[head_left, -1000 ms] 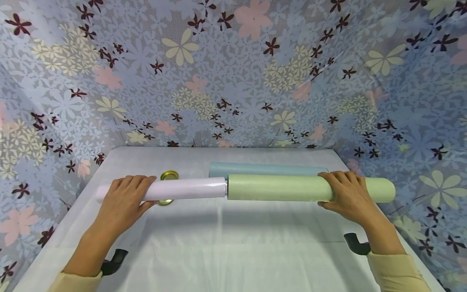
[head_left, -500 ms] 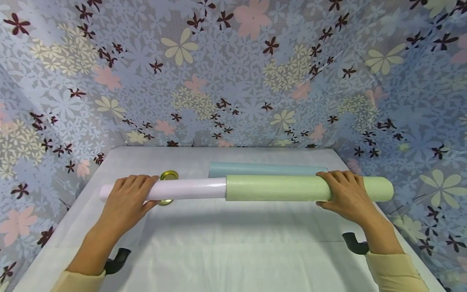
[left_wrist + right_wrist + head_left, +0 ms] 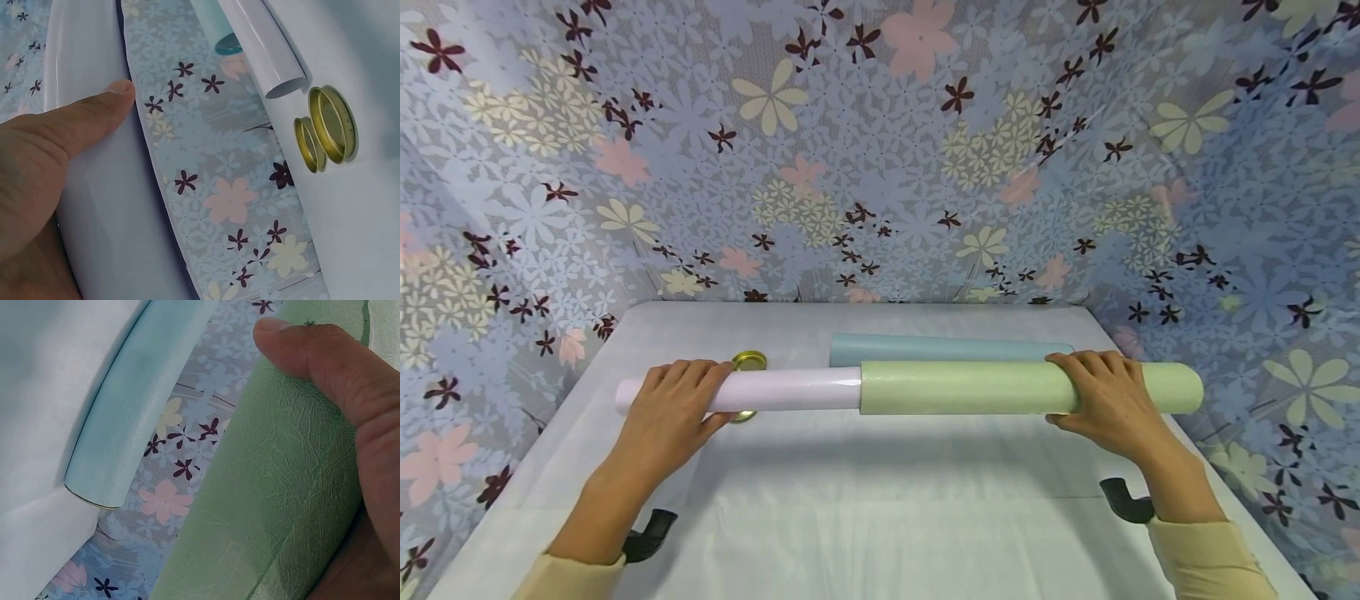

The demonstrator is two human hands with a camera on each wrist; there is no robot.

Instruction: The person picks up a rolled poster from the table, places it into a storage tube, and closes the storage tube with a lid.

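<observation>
My left hand (image 3: 670, 408) grips a glossy lavender tube (image 3: 797, 389) from above, with the thumb (image 3: 103, 112) along its side in the left wrist view. With my right hand (image 3: 1108, 400) I hold a thicker pale green tube (image 3: 962, 387) near its right end. Both tubes lie level in one line above the table. The lavender tube's right end is out of sight inside the green tube's left opening. Beneath my left hand, two gold round lids (image 3: 749, 360) stand partly hidden. A light blue tube (image 3: 947, 347) lies behind the green one.
The table (image 3: 880, 533) has a white cloth, with patterned floral fabric (image 3: 880, 167) around it. Another white tube (image 3: 265, 50) lies beside the blue tube, near the lids. Black wrist mounts (image 3: 651, 535) sit under both forearms.
My left hand has moved right and my right hand slightly left. The small gap between the tubes is gone, and the lavender tube has slid into the green one.
</observation>
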